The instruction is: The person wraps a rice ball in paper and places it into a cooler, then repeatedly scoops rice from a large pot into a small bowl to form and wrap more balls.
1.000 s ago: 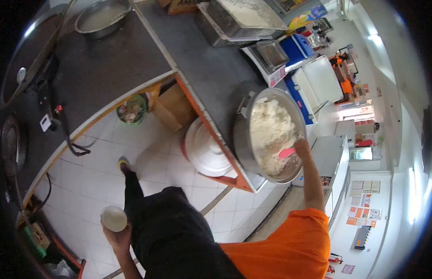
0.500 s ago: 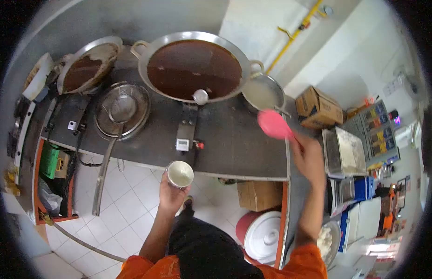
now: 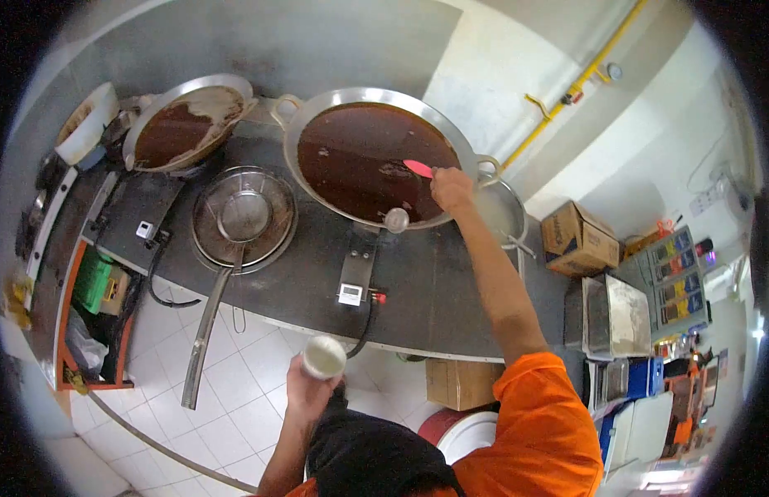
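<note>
My right hand (image 3: 452, 190) is closed on the handle of a pink rice paddle (image 3: 418, 168), holding it over the right part of a large wide pan (image 3: 374, 98). Dark brown liquid (image 3: 360, 166) fills the pan, and the paddle's head appears nearly edge-on above it. My left hand (image 3: 307, 391) is wrapped round a small white cup (image 3: 325, 358) in front of the counter edge. Something whitish is inside the cup. A round metal piece (image 3: 396, 219) sits at the pan's near rim.
A second pan (image 3: 235, 83) with brown liquid stands at the left. A long-handled strainer (image 3: 244, 217) rests on a round pan, its handle jutting past the counter edge. A pot of cloudy liquid (image 3: 496, 211), a cardboard box (image 3: 577, 240) and metal trays (image 3: 616, 315) are to the right.
My right hand has swung forward and left with the rice paddle, from above the counter's right side to over the large pan. My left hand still holds the cup, which looks more tilted.
</note>
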### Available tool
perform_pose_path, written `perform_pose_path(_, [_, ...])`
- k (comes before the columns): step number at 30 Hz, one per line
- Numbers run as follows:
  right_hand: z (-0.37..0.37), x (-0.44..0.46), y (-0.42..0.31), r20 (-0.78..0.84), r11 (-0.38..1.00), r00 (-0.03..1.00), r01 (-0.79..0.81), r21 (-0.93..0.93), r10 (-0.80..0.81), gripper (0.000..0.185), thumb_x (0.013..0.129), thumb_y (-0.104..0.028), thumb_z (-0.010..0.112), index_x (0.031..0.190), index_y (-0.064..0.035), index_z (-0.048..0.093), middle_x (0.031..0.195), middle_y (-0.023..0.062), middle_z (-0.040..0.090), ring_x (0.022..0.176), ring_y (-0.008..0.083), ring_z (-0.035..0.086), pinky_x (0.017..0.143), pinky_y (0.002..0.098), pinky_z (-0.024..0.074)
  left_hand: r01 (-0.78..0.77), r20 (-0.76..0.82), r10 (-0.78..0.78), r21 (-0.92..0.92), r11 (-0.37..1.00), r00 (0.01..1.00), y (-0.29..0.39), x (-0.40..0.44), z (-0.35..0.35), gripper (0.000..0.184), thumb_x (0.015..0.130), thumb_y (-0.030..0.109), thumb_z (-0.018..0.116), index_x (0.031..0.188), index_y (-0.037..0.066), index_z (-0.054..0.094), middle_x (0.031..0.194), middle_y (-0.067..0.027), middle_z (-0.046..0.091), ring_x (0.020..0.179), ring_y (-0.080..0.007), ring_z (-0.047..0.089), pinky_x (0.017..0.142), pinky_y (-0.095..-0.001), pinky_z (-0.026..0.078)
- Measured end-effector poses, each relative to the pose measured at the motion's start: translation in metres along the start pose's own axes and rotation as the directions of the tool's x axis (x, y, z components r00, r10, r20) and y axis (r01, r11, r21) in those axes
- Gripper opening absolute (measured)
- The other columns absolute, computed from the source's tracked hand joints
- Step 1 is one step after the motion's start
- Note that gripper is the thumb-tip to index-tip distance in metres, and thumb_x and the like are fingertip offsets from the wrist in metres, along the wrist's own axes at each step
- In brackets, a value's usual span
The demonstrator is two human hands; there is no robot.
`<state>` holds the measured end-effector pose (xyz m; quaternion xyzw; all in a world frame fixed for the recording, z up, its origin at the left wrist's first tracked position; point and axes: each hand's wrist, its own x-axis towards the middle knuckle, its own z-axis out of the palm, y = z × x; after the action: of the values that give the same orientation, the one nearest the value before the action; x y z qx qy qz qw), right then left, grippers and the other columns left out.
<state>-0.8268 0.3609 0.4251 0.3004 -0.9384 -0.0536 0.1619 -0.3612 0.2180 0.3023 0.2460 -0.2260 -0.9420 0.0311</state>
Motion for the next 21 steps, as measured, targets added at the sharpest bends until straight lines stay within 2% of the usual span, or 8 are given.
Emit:
perform_pose_path(2, [-0.011,-0.022,0.014,-0.018,0.996,0.998,-0.056,0.073,0.058,0.024,0.092,-0.022,0.055,0.096,-0.0078,0.073,0.081,0.0186,0.07,0.078,0.0341,0.071,0.071,0.0466,0.0548,-0.107,0.166,0.072,0.21,0.972,0.983,-0.001,0.029,0.012,0.043,0.098,0.04,0.045,0.13,0.012,0.053,0.13,-0.0068,0.058,0.12,-0.0231,0.055,0.1,-0.042,0.044])
perform_pose_path(3, [-0.027,-0.048,0.013,-0.038,0.934,0.989,-0.125,0.334,0.145,0.025,0.092,-0.025,0.057,0.098,-0.0074,0.073,0.078,0.0196,0.069,0.076,0.0346,0.07,0.069,0.0461,0.0535,-0.136,0.202,0.088,0.238,0.962,0.975,-0.002,0.042,0.025,0.042,0.097,0.039,0.046,0.129,0.012,0.054,0.129,-0.0068,0.059,0.12,-0.0229,0.055,0.101,-0.0421,0.044])
perform_pose_path(4, [-0.043,-0.078,0.009,-0.036,0.8,0.971,-0.175,0.574,0.238,0.027,0.091,-0.028,0.058,0.1,-0.0069,0.073,0.076,0.0206,0.067,0.075,0.0352,0.069,0.068,0.0457,0.0523,0.139,0.087,-0.129,-0.124,0.982,0.988,0.005,0.057,0.053,0.041,0.096,0.034,0.046,0.126,0.007,0.057,0.128,-0.0103,0.061,0.119,-0.0222,0.058,0.096,-0.0385,0.05])
perform_pose_path(8, [-0.096,-0.224,-0.016,0.269,0.614,0.944,-0.328,0.718,0.189,0.024,0.09,-0.023,0.06,0.093,-0.0046,0.074,0.072,0.0214,0.065,0.066,0.0387,0.066,0.063,0.0465,0.0513,0.26,0.145,-0.259,0.01,0.966,0.955,-0.011,0.109,0.117,0.047,0.101,0.044,0.038,0.131,0.011,0.053,0.129,-0.0089,0.06,0.121,-0.0237,0.056,0.102,-0.0456,0.045])
perform_pose_path(10, [-0.075,-0.303,-0.028,-0.025,0.797,0.994,-0.067,0.6,0.102,0.018,0.085,-0.022,0.068,0.089,-0.0056,0.075,0.063,0.0201,0.059,0.054,0.0303,0.062,0.051,0.0407,0.0469,0.38,0.226,-0.407,0.153,0.912,0.885,-0.039,0.123,0.14,0.045,0.105,0.045,0.035,0.129,0.011,0.055,0.128,-0.0083,0.061,0.117,-0.0243,0.059,0.101,-0.0425,0.047])
perform_pose_path(14, [-0.147,-0.417,-0.044,-0.046,0.869,0.886,-0.44,0.228,0.461,0.016,0.083,-0.019,0.068,0.093,-0.0104,0.076,0.064,0.0144,0.063,0.055,0.0298,0.063,0.051,0.0409,0.0494,0.516,0.352,-0.669,0.438,0.736,0.655,-0.118,0.091,0.17,0.043,0.106,0.04,0.038,0.127,0.008,0.056,0.126,-0.0085,0.062,0.115,-0.0222,0.061,0.099,-0.0396,0.05])
perform_pose_path(18, [-0.191,-0.536,-0.05,0.295,0.792,0.784,-0.598,0.121,0.547,0.027,0.086,-0.016,0.06,0.11,-0.0052,0.065,0.068,0.0121,0.065,0.064,0.0308,0.067,0.056,0.0431,0.0534,0.567,0.348,-0.85,0.636,0.524,0.395,-0.218,0.025,0.177,0.042,0.107,0.04,0.039,0.126,0.008,0.057,0.124,-0.007,0.063,0.115,-0.0197,0.06,0.099,-0.0384,0.05])
perform_pose_path(21, [-0.228,-0.618,-0.068,0.009,0.731,0.739,-0.665,-0.154,0.674,0.033,0.082,-0.017,0.066,0.112,-0.0056,0.07,0.064,0.0048,0.063,0.058,0.0235,0.065,0.049,0.0379,0.0494,0.609,0.291,-0.923,0.694,0.384,0.251,-0.265,-0.054,0.188,0.041,0.107,0.039,0.037,0.125,0.008,0.057,0.123,-0.0063,0.063,0.115,-0.0199,0.06,0.1,-0.0378,0.049])
